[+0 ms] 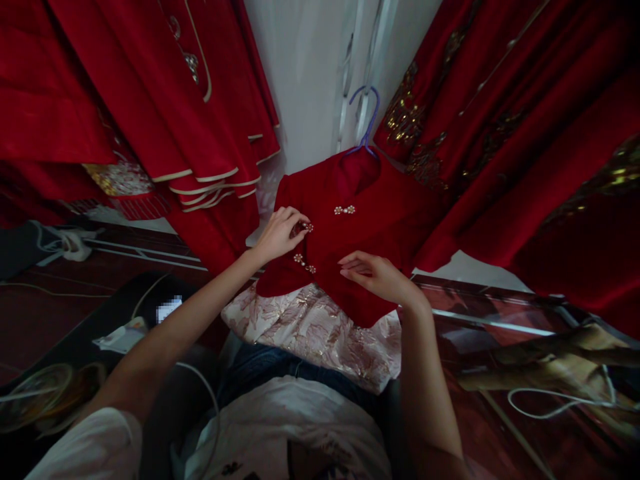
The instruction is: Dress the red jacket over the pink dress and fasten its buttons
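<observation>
A short red jacket [390,220] on a purple hanger [369,120] lies tilted before me, its front partly unfastened. My left hand [283,232] is closed in a pinch at the front edge, on a jewelled clasp [309,227] partly covered by the fingertips. Over the other front panel is my right hand [375,275], fingers loosely stretched and holding nothing; whether it touches the cloth I cannot tell. Another jewelled clasp [345,210] sits near the collar, and a third [305,264] lies lower down. Under the jacket, a pale pink and gold brocade fabric [310,313] covers my lap.
Red garments [200,133] with pale piping hang at left. More red garments [500,167] with gold embroidery hang at right. A dark surface at left bears a white object [120,335] and a blurred clear container [37,397]. A white cord [555,407] loops at lower right.
</observation>
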Tool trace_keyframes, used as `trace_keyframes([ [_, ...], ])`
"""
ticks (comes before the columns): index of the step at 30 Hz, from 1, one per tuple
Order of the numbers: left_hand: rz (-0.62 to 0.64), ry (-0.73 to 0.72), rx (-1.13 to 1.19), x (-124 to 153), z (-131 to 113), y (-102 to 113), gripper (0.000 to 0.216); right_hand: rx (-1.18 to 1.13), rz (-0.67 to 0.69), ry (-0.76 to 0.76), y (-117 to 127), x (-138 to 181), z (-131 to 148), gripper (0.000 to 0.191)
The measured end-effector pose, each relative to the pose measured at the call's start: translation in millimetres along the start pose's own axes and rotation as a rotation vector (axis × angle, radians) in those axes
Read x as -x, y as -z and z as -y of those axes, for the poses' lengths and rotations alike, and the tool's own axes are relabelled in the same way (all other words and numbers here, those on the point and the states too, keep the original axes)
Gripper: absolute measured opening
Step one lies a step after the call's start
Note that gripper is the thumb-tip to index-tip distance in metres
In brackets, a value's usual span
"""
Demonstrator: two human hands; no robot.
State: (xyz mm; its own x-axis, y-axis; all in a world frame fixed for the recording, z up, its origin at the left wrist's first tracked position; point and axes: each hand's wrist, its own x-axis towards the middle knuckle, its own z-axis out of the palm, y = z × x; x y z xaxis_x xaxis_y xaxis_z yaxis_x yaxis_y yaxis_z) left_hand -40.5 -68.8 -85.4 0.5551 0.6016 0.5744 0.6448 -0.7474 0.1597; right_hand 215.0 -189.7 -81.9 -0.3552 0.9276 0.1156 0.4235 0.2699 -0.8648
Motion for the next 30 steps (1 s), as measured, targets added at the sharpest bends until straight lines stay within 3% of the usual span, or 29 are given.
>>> trace_keyframes([
  [8, 0.217, -0.242, -0.088, -33, 31, 4, 0.026, 0.003, 0.001, -0.013, 4, 3, 1, 0.023],
  [15, 0.329, -0.354, -0.034, -59, 32, 21, 0.018, 0.004, -0.001, -0.017, 8, 5, 0, 0.023],
  [20, 0.351, -0.395, -0.022, -67, 26, 25, 0.011, 0.004, -0.005, -0.019, 8, 5, -1, 0.023],
  [25, 0.378, -0.469, -0.12, -70, 16, 18, 0.023, 0.012, -0.011, -0.022, 8, 5, -3, 0.022],
  [30, 0.206, -0.369, -0.164, -79, -9, 11, 0.025, 0.006, -0.012, -0.035, 11, 8, -1, 0.022],
])
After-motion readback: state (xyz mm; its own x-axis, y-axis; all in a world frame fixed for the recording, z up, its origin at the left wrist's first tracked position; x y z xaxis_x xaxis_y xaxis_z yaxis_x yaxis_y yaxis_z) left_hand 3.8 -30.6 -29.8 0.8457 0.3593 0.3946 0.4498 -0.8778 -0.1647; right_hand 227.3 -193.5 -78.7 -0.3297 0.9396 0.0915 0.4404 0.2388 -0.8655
